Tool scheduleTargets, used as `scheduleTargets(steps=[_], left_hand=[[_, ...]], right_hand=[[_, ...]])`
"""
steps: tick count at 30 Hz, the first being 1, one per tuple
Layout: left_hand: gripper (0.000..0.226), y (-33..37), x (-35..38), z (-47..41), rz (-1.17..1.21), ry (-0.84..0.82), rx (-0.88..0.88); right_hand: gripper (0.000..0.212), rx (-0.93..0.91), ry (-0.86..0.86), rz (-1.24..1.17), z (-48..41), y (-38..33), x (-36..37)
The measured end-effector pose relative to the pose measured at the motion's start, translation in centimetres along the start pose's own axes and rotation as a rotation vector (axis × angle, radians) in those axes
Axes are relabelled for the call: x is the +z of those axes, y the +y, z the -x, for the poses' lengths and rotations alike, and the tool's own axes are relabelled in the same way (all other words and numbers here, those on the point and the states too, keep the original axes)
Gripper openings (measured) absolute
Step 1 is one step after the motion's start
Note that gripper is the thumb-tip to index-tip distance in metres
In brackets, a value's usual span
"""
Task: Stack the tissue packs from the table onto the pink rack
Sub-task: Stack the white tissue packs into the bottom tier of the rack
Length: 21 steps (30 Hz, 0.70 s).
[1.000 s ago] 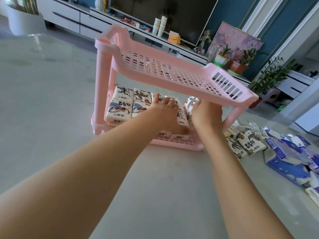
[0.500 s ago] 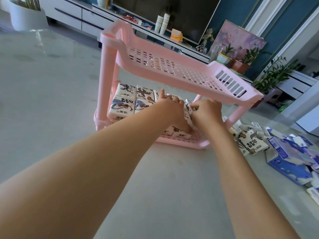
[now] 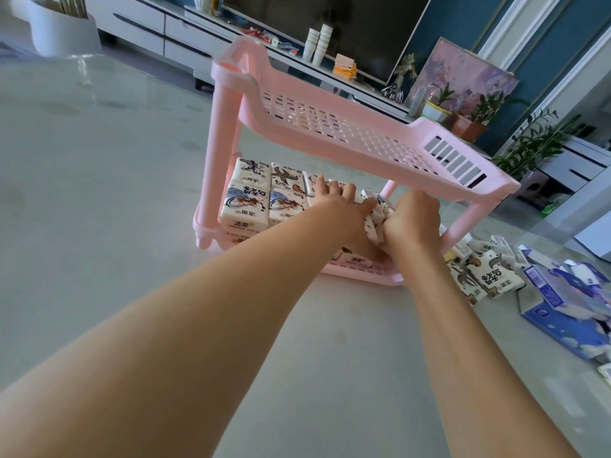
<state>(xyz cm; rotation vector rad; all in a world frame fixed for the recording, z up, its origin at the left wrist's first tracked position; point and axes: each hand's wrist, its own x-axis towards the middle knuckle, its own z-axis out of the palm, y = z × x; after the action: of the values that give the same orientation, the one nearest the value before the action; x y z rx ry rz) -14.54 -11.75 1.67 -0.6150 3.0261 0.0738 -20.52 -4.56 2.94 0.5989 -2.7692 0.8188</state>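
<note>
Pink rack (image 3: 330, 140) lower shelf, tissue packs (image 3: 244, 203), one in right hand (image 3: 411, 219)

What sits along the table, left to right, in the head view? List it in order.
pink rack's left post → shelved tissue packs → left grip → held tissue pack → right grip → loose white packs → blue packs

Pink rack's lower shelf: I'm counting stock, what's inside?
Printed tissue packs fill its left side, stacked at least two high. The right hand grips another pack; the left hand rests on the row. Both hands cover the shelf's right part.
</note>
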Motion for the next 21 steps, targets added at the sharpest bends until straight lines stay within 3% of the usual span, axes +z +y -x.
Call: scheduleTargets(steps=[3,8,12,14,21], left_hand=[[0.106,-0.02,-0.03,-0.07,0.003,-0.004,-0.002],[0.108,-0.1,0.41,-0.22,0.017,0.022,-0.008],[0.108,-0.11,0.42,-0.21,0.03,0.023,-0.018],[0.108,-0.14,0.45,-0.19,0.03,0.026,-0.015],[0.106,-0.16,0.53,-0.3,0.022,0.026,-0.015]], right_hand=[[0.038,-0.089,-0.011,0.078,-0.06,0.42,0.15],[0.014,-0.006,-0.104,0.032,-0.34,-0.07,-0.13],[0.031,0.026,0.018,-0.096,-0.27,0.07,0.68],[0.023,0.032,-0.006,-0.054,-0.39,0.05,0.57],[0.01,-0.187,-0.08,0.106,-0.76,0.62,0.07]])
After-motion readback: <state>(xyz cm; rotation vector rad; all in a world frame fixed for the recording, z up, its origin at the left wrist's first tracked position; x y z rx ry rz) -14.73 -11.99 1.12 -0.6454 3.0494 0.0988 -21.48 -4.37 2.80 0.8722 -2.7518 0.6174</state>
